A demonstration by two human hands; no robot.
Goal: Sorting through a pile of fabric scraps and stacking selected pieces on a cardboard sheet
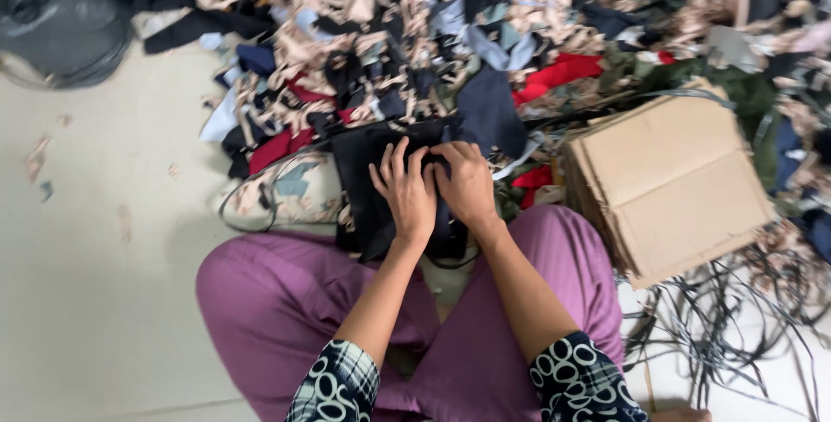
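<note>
Hands: left hand (405, 190) and right hand (466, 181) side by side, fingers curled down, both pressing and gripping the black fabric piece (374, 171)
Scrap heap (450, 32): mixed cloth offcuts spread behind
Cardboard stack (671, 181): right of the hands
Black fabric piece: on the lap, against purple trousers (277, 301)
Black straps (727, 318): tangled below the cardboard

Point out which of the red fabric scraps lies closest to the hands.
The small red scrap just right of the right hand, beside the cardboard stack. The other red pieces lie farther off in the heap.
</note>
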